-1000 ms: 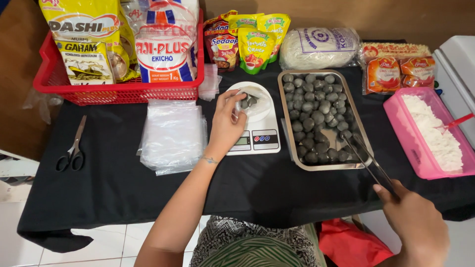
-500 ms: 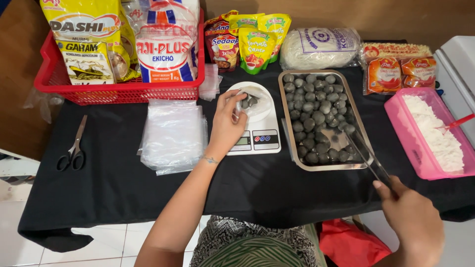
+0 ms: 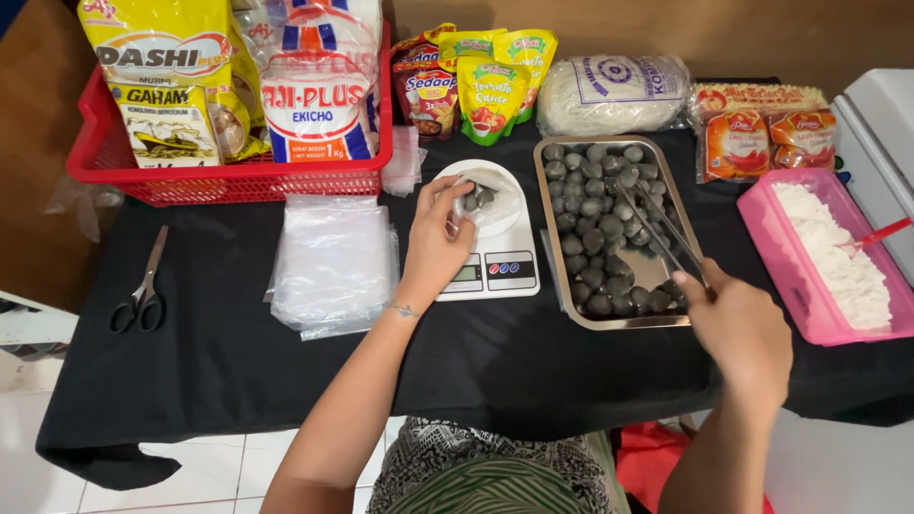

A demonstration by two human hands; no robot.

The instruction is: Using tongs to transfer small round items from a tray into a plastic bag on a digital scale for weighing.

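Note:
My left hand [image 3: 433, 236] holds open a small clear plastic bag [image 3: 484, 197] with a few grey balls in it, resting on a white kitchen scale [image 3: 495, 257]. My right hand [image 3: 743, 328] grips metal tongs [image 3: 657, 227] whose tips reach into the middle of a steel tray [image 3: 555, 286] full of grey meatballs [image 3: 595, 238]. Whether the tongs pinch a ball I cannot tell.
A stack of clear bags [image 3: 333, 259] lies left of the scale, scissors [image 3: 138, 290] further left. A red basket [image 3: 228, 176] of packets stands at the back left, sauce pouches [image 3: 481, 81] and noodles [image 3: 609, 90] behind. A pink tub [image 3: 762, 238] of white powder sits right.
My right hand has moved forward and left with the tongs, whose tips went from the tray's near right corner to its middle. The left hand has stayed on the bag.

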